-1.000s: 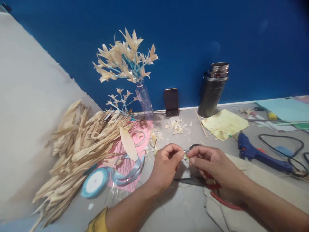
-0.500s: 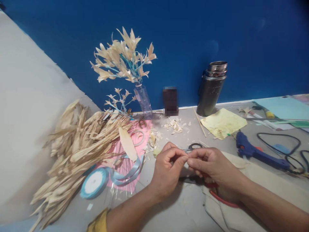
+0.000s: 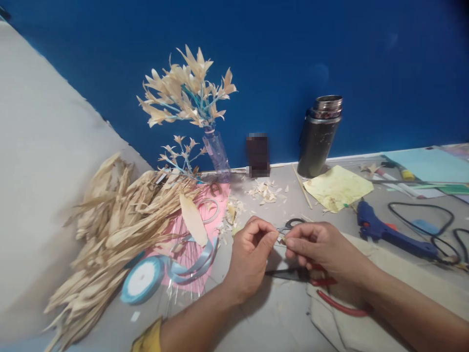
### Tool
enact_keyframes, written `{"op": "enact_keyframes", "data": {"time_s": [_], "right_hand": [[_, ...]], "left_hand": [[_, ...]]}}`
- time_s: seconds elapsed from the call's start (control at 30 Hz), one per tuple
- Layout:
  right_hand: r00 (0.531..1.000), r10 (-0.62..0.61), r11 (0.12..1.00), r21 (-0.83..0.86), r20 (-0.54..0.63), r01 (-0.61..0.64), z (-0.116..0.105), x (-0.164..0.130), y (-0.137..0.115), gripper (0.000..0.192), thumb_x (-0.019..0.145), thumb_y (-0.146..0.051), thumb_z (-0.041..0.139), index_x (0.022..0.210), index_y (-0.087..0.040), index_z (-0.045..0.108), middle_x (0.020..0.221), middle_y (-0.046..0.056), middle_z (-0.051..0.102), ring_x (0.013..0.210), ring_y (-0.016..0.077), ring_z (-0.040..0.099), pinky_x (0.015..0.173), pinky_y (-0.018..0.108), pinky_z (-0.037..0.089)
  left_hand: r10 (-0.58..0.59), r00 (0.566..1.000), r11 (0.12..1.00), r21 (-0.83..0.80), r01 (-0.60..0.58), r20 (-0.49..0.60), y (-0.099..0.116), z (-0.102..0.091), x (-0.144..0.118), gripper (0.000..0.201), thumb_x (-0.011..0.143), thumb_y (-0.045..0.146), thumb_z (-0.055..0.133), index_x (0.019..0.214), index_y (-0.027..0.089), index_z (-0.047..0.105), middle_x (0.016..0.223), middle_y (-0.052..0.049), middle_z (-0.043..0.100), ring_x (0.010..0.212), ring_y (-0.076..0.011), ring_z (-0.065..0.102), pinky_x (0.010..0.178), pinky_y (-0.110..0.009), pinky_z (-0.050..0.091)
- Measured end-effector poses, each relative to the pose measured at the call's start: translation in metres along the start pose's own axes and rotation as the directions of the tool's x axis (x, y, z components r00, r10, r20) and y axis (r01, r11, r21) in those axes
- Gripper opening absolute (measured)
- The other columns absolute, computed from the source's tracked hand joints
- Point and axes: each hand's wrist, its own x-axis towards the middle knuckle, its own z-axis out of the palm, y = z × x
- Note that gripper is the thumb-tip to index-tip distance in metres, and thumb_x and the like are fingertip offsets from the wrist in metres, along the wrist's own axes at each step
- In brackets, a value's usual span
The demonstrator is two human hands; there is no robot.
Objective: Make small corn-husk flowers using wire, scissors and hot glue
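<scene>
Head view: gripping a tiny piece (image 3: 281,239), too small to identify, at lower centre of the frame, between left hand (image 3: 252,259) and right hand (image 3: 318,244), with thumbs closed toward forefingers. Held near a red-handled tool (image 3: 324,281).

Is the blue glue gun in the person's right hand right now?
No, the glue gun lies on the table, apart from the right hand and to its right.

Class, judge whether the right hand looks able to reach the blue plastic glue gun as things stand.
Probably yes: nothing tall seems to stand between the right hand and the blue glue gun; a flat beige sheet lies there.
</scene>
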Motion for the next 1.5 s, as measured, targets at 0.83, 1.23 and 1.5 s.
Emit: {"op": "enact_keyframes", "data": {"time_s": [0.83,1.23,1.5], "right_hand": [[0.818,-0.552,0.748,-0.530,-0.162,0.400,0.001,-0.006,0.001,0.028,0.089,-0.039,0.057,0.070,-0.021,0.070,0.067,0.003,0.072,0.059,0.0182,0.064,0.057,0.028,0.047],[0.758,-0.650,0.605,-0.642,-0.058,0.471,0.002,-0.009,0.001,0.024,0.093,-0.032,0.055,0.078,-0.024,0.072,0.070,0.003,0.073,0.063,0.0190,0.065,0.061,0.029,0.046],[0.809,-0.586,0.647,-0.628,-0.048,0.432,0.005,-0.010,0.000,0.026,0.093,-0.033,0.056,0.076,-0.022,0.072,0.067,0.001,0.069,0.059,0.0161,0.059,0.058,0.027,0.042]], "left_hand": [[0.125,0.988,0.983,0.144,-0.111,-0.090,0.000,-0.005,0.002,0.015,0.095,0.030,0.056,0.083,0.022,0.060,0.072,0.000,0.057,0.068,-0.0157,0.054,0.067,-0.027,0.043],[0.269,0.961,0.893,0.355,-0.275,0.068,0.006,-0.009,0.001,0.011,0.087,0.018,0.068,0.080,0.020,0.076,0.078,-0.005,0.071,0.076,-0.0183,0.063,0.072,-0.030,0.047],[-0.186,0.978,0.974,-0.112,0.196,0.098,0.006,-0.003,0.004,0.010,0.070,0.024,0.079,0.070,0.015,0.072,0.063,-0.002,0.066,0.059,-0.0133,0.056,0.060,-0.026,0.043]]}}
